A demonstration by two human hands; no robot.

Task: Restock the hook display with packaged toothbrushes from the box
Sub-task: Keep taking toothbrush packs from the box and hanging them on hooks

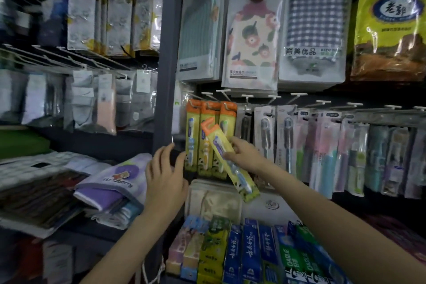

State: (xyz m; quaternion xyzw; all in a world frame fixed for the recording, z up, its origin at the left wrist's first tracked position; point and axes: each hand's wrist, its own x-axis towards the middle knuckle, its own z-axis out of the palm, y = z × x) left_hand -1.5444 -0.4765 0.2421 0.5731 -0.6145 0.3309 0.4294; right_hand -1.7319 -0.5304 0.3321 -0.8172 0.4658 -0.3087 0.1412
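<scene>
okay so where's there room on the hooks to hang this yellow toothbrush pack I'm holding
Free pegs: the bare white hooks under the towel packs, above the grey toothbrushes. Crowded: the three orange-topped packs hang edge to edge, and the pastel row rightward overlaps. Your right hand holds the pack; left hand hovers by the post.

1. The toothbrush pack [227, 157] pinched in my right hand [242, 154] at mid-frame looks like glossy yellow card with an orange top.
2. The hooks [297, 95] above it look like white-coated metal wire.
3. The towel packs [252, 37] at upper centre sit in shiny clear plastic over cloth.
4. The toothpaste boxes [251, 251] at the bottom look like smooth printed card.
</scene>
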